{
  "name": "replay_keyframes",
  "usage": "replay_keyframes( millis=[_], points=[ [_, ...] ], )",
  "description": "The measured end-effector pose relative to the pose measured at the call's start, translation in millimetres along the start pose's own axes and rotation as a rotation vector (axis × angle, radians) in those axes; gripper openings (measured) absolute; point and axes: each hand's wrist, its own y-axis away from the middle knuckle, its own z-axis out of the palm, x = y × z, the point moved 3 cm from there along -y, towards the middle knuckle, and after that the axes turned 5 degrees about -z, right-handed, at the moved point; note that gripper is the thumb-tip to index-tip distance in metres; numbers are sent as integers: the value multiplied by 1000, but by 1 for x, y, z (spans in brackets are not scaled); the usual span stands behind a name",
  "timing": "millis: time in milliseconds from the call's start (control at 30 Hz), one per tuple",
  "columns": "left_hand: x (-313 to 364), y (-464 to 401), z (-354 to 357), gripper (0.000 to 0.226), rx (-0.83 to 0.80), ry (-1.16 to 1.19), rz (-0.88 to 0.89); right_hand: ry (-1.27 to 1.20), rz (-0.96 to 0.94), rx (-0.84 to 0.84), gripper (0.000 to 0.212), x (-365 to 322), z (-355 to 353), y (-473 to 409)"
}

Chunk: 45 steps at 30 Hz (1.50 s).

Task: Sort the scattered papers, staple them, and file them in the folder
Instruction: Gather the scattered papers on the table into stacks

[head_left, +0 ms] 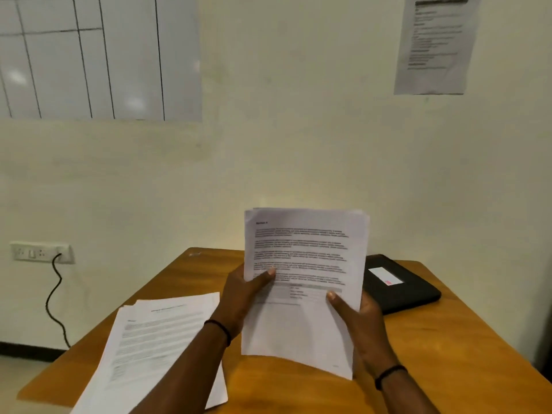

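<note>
I hold a stack of printed papers [301, 264] upright above the wooden table [433, 354]. My left hand [242, 297] grips its left edge, thumb across the front sheet. My right hand [361, 318] grips the right edge lower down, thumb on the printed table near the page's middle. A second pile of printed papers [152, 348] lies flat on the table's left side, partly under my left forearm. A black folder [394, 282] with a white label lies flat at the back right, behind the held stack. No stapler is in view.
The table stands against a cream wall. A wall socket [41, 252] with a black cable hanging from it is at the left. A whiteboard [98, 55] and a printed notice [436, 43] hang on the wall above.
</note>
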Motion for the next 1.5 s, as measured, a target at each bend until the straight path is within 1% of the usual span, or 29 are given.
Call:
replay_keyframes(
  millis=[133,233,300,367,433,500,533,600,667,700,733,767,867,967,1033,1100,1200,1267,1333,1400,1467,1500],
  points=[
    [-3,7,-3,32,14,-31,-16,131,-97,-5,22,-7,8,0],
    [7,4,-21,30,66,-60,-14,162,-140,-57,26,-11,27,-4],
    [13,4,-45,25,131,-90,-24,117,-109,-113,27,-10,52,-5],
    [15,11,-75,22,188,-133,-45,58,20,-153,26,4,80,-5],
    [13,21,-114,18,328,-311,-87,88,113,-212,27,28,111,-2],
    [6,29,-156,11,483,-616,-193,206,184,-278,32,56,142,2],
    [2,33,-174,18,543,-786,-264,278,229,-294,37,71,155,4],
    [-12,43,-207,43,587,-1107,-450,500,279,-292,40,93,176,11],
    [-26,55,-230,57,606,-1274,-618,885,255,-311,40,102,189,19],
    [-33,60,-237,60,601,-1311,-645,1050,234,-315,41,103,192,24],
    [-39,62,-240,59,592,-1325,-635,1148,211,-308,42,102,194,28],
    [-42,62,-243,54,592,-1316,-614,1178,197,-301,41,104,198,28],
    [-46,54,-237,40,554,-1193,-580,1111,229,-295,31,109,203,25],
    [-49,44,-222,34,526,-1147,-565,1007,313,-326,24,111,201,19],
    [-53,37,-210,28,517,-1123,-557,986,354,-317,22,110,192,12],
    [-56,36,-205,26,527,-1110,-579,1005,384,-307,25,111,183,7],
    [-59,37,-196,33,580,-1181,-595,1080,375,-262,39,112,171,4],
    [-62,34,-187,32,581,-1198,-582,1105,334,-226,38,113,167,4],
    [-67,30,-182,26,593,-1094,-558,1107,301,-222,36,114,166,6],
    [-68,27,-179,21,601,-993,-551,1123,287,-220,38,113,166,10],
    [-67,27,-177,16,566,-968,-540,1128,297,-200,42,111,163,13],
    [-66,28,-178,17,540,-942,-543,1123,306,-200,41,110,161,13]
  ],
)
